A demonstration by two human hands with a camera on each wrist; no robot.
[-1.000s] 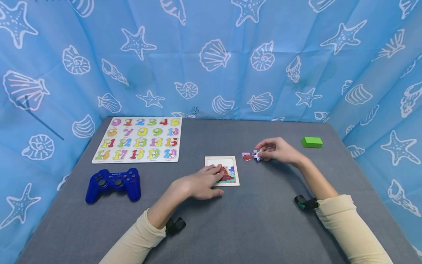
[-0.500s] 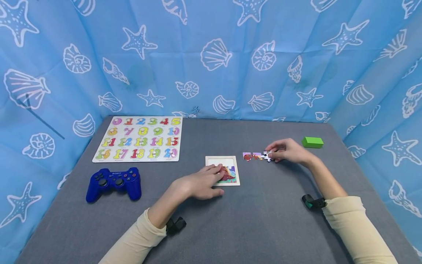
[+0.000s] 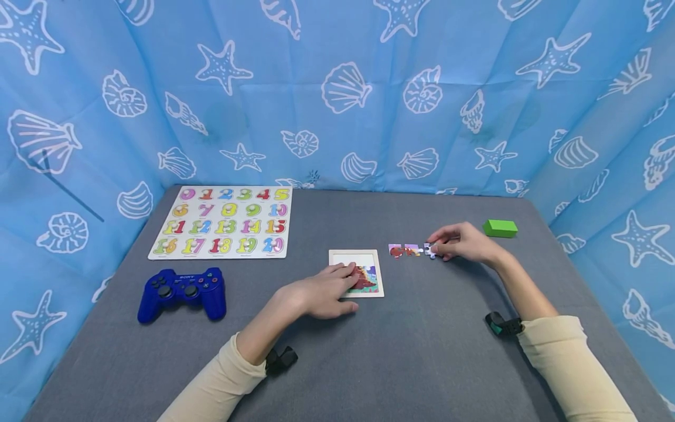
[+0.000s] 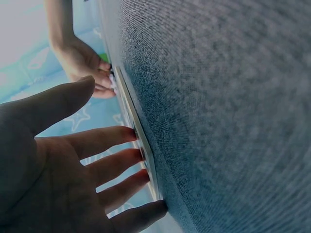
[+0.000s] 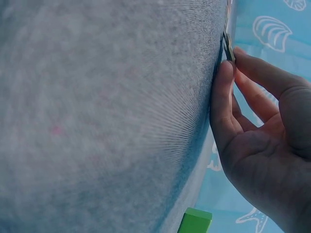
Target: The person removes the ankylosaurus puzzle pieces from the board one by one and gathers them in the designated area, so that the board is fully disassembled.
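In the head view my left hand [image 3: 326,293] rests with outstretched fingers on a small wooden puzzle tray [image 3: 375,258]. The tray shows part of a reddish-brown picture on its lower right and a pale bare strip along the top; my fingers cover its left part. In the left wrist view the fingertips touch the tray's edge [image 4: 146,141]. To the right of the tray, my right hand [image 3: 464,243] pinches a whitish-purple jigsaw piece [image 3: 429,251] between thumb and fingers, low at the tabletop. Two reddish jigsaw pieces [image 3: 395,251] lie in a row just left of it.
A number puzzle board [image 3: 221,223] lies at the back left, with a blue game controller [image 3: 181,295] in front of it. At the right stands a green block [image 3: 500,228]. Blue shell-patterned curtains [image 3: 337,117] border the grey table [image 3: 411,363].
My right hand has moved a little to the right with a jigsaw piece, and a second reddish piece now shows in the row. My left hand has stayed on the tray.
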